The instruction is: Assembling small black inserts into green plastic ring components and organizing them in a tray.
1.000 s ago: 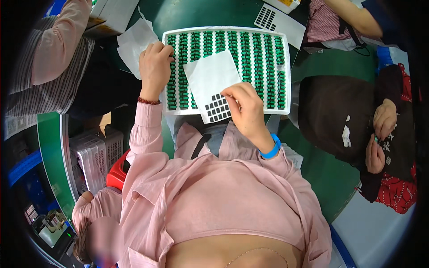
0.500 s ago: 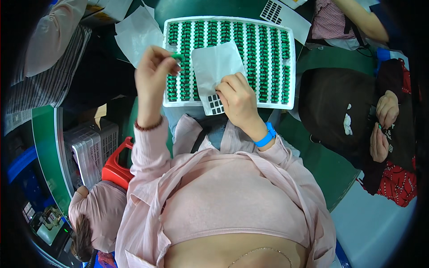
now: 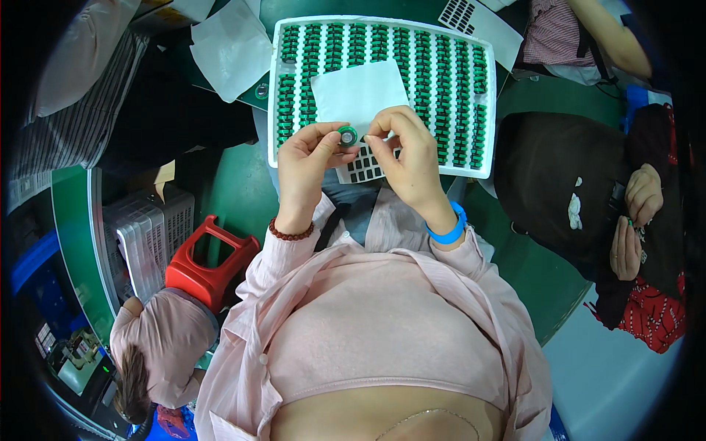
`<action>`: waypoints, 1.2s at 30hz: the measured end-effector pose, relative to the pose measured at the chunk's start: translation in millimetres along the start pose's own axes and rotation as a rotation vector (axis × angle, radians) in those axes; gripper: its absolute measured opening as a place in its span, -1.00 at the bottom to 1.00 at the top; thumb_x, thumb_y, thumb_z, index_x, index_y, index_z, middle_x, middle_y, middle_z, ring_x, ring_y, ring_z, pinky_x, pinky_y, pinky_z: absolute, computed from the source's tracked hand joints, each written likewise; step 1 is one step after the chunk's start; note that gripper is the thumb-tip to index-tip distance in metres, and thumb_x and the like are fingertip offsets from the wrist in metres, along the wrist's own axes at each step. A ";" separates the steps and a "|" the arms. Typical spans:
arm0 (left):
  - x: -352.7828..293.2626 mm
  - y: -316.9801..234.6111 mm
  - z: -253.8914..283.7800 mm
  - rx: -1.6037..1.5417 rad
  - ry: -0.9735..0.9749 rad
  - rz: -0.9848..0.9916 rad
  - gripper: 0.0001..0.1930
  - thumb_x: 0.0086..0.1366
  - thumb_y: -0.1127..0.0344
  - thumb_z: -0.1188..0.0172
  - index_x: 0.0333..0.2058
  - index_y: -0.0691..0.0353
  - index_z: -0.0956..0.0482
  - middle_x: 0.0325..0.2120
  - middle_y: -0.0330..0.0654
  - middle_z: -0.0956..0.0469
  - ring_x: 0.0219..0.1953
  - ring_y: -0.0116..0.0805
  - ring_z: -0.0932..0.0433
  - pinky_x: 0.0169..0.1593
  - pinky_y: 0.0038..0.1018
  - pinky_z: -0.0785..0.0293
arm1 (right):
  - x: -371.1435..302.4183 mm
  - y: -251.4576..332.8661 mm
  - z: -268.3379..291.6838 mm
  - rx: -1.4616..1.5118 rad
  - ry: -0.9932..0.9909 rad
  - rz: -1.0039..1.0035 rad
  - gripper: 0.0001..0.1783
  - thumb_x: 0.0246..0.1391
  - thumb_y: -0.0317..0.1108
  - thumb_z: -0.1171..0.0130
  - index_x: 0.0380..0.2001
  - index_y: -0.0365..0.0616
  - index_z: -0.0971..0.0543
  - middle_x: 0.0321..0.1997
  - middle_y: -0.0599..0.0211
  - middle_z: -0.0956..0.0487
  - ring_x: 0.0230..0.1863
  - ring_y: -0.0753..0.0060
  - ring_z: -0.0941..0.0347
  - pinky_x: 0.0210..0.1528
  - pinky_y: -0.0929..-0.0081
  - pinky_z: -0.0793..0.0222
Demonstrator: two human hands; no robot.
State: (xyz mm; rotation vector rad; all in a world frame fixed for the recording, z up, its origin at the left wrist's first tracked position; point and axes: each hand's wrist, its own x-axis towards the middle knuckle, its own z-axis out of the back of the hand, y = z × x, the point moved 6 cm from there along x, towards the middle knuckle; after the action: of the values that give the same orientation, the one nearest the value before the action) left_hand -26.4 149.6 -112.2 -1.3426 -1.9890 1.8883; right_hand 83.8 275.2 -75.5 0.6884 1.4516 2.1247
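My left hand (image 3: 307,163) pinches a round green part (image 3: 348,136) with a grey metallic centre between thumb and forefinger. Just right of it, my right hand (image 3: 409,156) is closed in a pinch on a small black sticker (image 3: 365,138), mostly hidden by the fingertips. Under both hands lies a white backing sheet (image 3: 359,92), its lower end carrying rows of black stickers (image 3: 362,167). The sheet rests on a white foam tray (image 3: 482,165) filled with rows of green parts (image 3: 422,88) standing on edge.
Blank white paper (image 3: 231,55) and another sticker sheet (image 3: 485,26) lie beyond the tray. A red stool (image 3: 209,275) and a grey plastic crate (image 3: 143,235) stand at left. A co-worker's hands (image 3: 634,220) work at right; other people sit around.
My left hand has moved right and down, bringing the green part beside my right hand. The right hand has shifted slightly right and now pinches a sticker above the sheet.
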 end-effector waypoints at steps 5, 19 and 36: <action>0.4 -0.9 -0.9 0.004 0.010 -0.028 -0.80 0.43 0.47 -0.10 -0.09 0.47 -0.60 -0.30 -0.08 -0.66 -0.30 -0.37 -0.70 -0.18 -0.51 -0.69 | -3.0 -17.4 -21.5 0.317 0.003 -0.141 -0.90 0.13 -0.66 -0.18 -0.31 -0.30 -0.50 -0.20 0.33 -0.47 -0.29 0.62 -0.46 -0.40 0.68 -0.43; 1.6 1.7 0.4 -0.003 0.022 -0.051 -0.81 0.43 0.46 -0.12 -0.11 0.47 -0.60 -0.28 -0.09 -0.66 -0.34 -0.43 -0.68 -0.20 -0.54 -0.68 | -3.7 -22.5 -28.7 0.339 0.001 -0.186 -0.90 0.14 -0.66 -0.19 -0.31 -0.30 -0.48 -0.24 0.36 -0.47 -0.42 0.67 -0.43 -0.42 0.69 -0.41; 13.3 -52.0 18.4 0.277 -0.026 -0.414 -0.79 0.16 0.73 -0.17 -0.23 0.43 -0.65 -0.34 -0.20 -0.65 -0.37 -0.48 -0.61 -0.29 -0.60 -0.54 | 5.9 -9.6 10.7 -0.095 -0.033 0.028 -0.81 -0.03 -0.66 -0.22 -0.30 -0.23 -0.63 -0.31 0.22 -0.55 -0.38 0.31 -0.52 -0.35 0.44 -0.43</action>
State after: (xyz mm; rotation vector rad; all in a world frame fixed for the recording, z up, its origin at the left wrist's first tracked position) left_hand -72.4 151.6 -79.2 -0.7700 -1.7592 1.8918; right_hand 87.1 289.6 -80.4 0.7091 1.3211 2.1781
